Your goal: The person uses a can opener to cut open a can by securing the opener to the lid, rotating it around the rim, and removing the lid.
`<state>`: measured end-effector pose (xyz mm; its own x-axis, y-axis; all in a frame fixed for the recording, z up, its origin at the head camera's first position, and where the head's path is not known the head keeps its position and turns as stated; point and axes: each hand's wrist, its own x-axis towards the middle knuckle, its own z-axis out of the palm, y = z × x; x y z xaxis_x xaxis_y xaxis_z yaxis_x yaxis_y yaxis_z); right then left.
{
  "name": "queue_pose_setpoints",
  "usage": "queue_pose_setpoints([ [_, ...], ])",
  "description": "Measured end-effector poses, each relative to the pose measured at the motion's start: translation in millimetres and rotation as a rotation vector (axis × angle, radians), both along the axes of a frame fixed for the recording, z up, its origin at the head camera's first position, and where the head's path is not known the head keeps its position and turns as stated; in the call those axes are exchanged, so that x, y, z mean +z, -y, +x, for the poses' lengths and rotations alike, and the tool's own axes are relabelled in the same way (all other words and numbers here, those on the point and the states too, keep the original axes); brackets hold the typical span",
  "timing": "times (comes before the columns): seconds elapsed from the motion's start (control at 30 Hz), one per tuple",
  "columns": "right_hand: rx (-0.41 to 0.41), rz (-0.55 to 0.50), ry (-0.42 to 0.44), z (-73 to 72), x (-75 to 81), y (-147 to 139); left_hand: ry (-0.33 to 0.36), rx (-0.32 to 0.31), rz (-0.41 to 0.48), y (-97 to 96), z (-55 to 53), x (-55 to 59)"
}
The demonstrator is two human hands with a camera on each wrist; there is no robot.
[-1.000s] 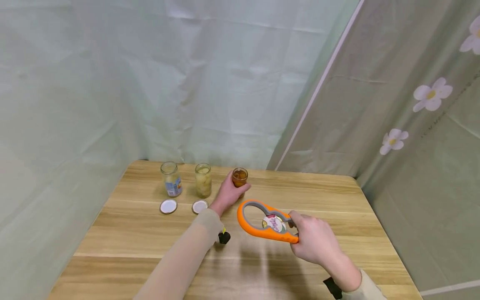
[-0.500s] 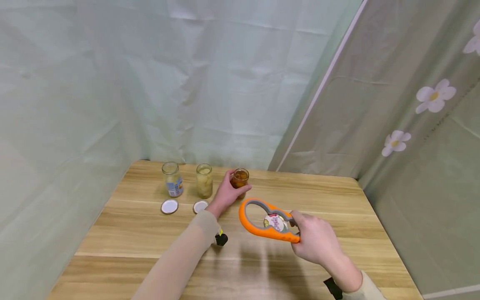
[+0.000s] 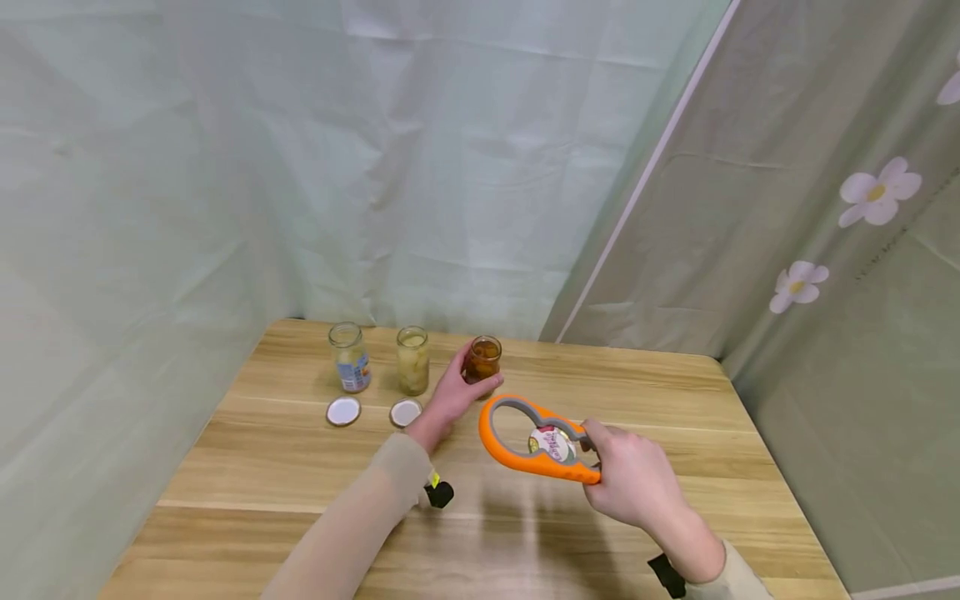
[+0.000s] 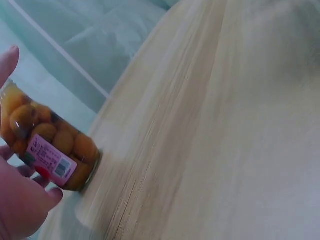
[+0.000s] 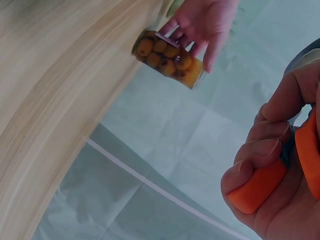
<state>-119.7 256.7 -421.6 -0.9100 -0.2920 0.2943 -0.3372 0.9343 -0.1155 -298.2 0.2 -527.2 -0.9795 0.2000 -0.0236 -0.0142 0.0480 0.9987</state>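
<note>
My left hand [image 3: 453, 396] is beside a glass jar [image 3: 483, 357] of round brown-orange fruit in dark syrup. The jar stands on the table, its top uncovered. In the left wrist view, the jar [image 4: 50, 140] shows a pink label, and the thumb is spread off the glass. The right wrist view shows loosely spread fingers [image 5: 180, 35] along the jar's label side. My right hand [image 3: 633, 479] grips the handles of an orange and grey jar opener [image 3: 536, 467], raised over the table. A printed round lid [image 3: 552, 444] shows inside the opener's smaller opening.
Left of the fruit jar stand an uncovered jar of pale pieces [image 3: 412, 362] and an uncovered jar with a blue label [image 3: 350, 358]. Two lids lie white side up in front, a left lid [image 3: 343, 411] and a right lid [image 3: 406, 412]. A curtain [image 3: 450, 167] hangs behind the table [image 3: 247, 475].
My left hand has loosened from around the fruit jar and drawn slightly back toward me, showing more of the glass. My right hand holds the opener almost still.
</note>
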Motion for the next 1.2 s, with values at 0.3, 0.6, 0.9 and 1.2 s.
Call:
queue_pose_setpoints([
  [0.3,-0.007,-0.009,0.007,1.0,-0.5,-1,0.093,0.053,0.046,6.0,21.3,0.1],
  [0.6,-0.001,-0.020,-0.006,2.3,-0.5,-3,0.106,0.070,0.182,13.6,53.6,7.6],
  [0.9,0.020,-0.038,-0.043,3.5,-3.2,0,0.134,0.159,0.256,18.9,94.5,19.7],
  [1.2,0.037,-0.051,-0.034,2.6,-2.9,8,0.285,-0.054,0.519,16.9,130.8,30.5],
])
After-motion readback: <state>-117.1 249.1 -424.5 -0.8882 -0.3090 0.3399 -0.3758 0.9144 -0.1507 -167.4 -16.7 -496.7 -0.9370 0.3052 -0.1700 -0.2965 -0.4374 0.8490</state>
